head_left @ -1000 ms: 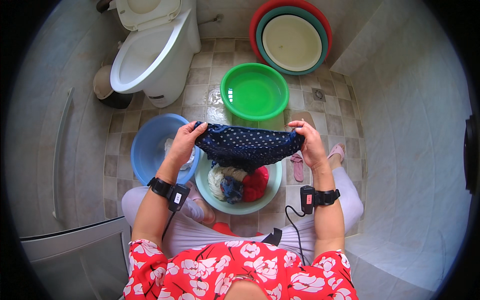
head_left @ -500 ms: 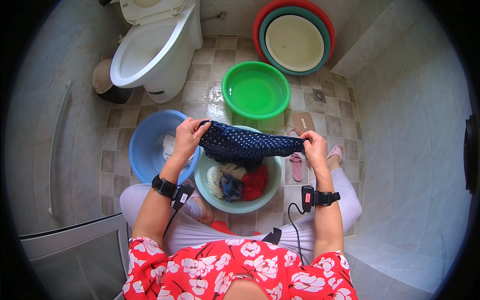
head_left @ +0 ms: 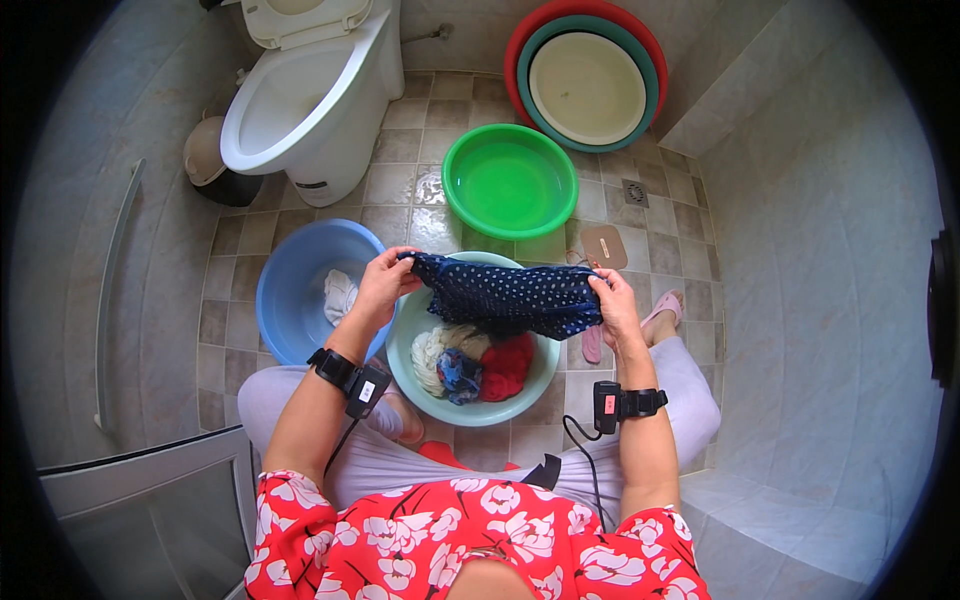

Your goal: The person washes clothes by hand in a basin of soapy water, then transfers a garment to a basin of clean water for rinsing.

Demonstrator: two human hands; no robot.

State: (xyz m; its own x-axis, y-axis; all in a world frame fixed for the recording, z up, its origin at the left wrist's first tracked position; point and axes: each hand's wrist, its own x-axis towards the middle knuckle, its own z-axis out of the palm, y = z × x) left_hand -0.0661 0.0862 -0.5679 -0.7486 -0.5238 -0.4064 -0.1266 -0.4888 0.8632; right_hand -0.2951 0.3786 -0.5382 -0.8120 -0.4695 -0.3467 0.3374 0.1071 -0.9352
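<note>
A dark blue cloth with white dots [head_left: 510,292] is stretched between my two hands above a pale green basin [head_left: 470,411]. My left hand [head_left: 385,285] pinches its left corner, and my right hand [head_left: 614,302] grips the right end. Inside the basin lie a red cloth [head_left: 507,366], a cream cloth [head_left: 428,360] and a crumpled blue cloth [head_left: 459,376]. The hanging cloth hides the basin's far part. Left of it, a blue basin [head_left: 290,300] holds a white cloth [head_left: 340,296].
A bright green basin [head_left: 511,181] stands beyond, with red, teal and cream basins [head_left: 588,88] nested against the back wall. The toilet [head_left: 290,110] and a bin [head_left: 215,165] are at far left. A floor drain [head_left: 635,192], a brown flat object [head_left: 604,247] and a pink item [head_left: 592,345] lie right.
My hands have come slightly closer together, the right one moving left. The dotted cloth now hangs wider and lower at its right side, covering more of the pink item.
</note>
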